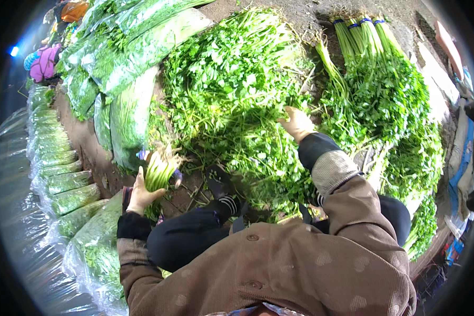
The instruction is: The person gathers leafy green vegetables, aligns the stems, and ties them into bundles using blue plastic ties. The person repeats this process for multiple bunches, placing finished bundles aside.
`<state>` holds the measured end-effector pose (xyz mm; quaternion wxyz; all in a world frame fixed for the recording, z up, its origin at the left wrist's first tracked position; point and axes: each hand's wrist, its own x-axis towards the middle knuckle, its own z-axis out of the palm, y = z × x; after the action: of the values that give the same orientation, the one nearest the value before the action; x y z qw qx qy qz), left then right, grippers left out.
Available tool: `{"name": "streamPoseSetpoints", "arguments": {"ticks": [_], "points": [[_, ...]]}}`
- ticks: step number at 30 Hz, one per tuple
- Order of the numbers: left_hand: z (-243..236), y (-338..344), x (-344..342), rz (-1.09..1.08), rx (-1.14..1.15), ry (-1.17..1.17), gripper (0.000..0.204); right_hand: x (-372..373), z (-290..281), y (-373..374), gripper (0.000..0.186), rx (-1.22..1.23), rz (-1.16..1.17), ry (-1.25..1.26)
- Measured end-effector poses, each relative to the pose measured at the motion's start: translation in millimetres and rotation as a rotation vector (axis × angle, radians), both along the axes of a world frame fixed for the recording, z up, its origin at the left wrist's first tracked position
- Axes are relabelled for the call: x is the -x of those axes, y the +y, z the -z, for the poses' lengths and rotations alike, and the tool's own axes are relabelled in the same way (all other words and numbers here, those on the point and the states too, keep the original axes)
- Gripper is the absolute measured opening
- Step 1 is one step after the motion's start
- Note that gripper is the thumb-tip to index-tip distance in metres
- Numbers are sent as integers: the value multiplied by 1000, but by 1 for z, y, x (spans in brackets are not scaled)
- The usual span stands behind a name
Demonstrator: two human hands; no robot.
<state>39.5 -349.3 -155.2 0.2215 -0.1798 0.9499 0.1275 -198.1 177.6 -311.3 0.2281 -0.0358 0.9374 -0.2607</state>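
My left hand (143,194) is closed round a bunch of celery (161,173) with pale green stalks. Its root ends point up and away from me, and its leaves are mostly hidden below. Out to the right, my right hand (298,125) reaches over a big heap of loose leafy celery (231,68). Its fingers are apart, and no stalk shows between them. At the far right lie several tied celery bunches (361,45) with blue bands near the roots.
Plastic-wrapped packs of greens (129,116) are stacked at the left, beside a long row of bagged greens (68,181). My foot (218,181) rests on the ground between my hands. A purple bundle (45,63) is at the far left, a blue-edged sack (462,158) at the right.
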Motion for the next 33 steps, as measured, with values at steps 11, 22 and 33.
{"name": "streamPoseSetpoints", "arguments": {"ticks": [11,22,33], "points": [[35,187,327,352,-91,336,47,92,85,-23,37,834,552,-202],[165,292,550,521,402,291,100,80,136,-4,30,1069,902,-466],[113,231,592,328,-106,623,58,95,111,-1,28,1208,972,-511]]}}
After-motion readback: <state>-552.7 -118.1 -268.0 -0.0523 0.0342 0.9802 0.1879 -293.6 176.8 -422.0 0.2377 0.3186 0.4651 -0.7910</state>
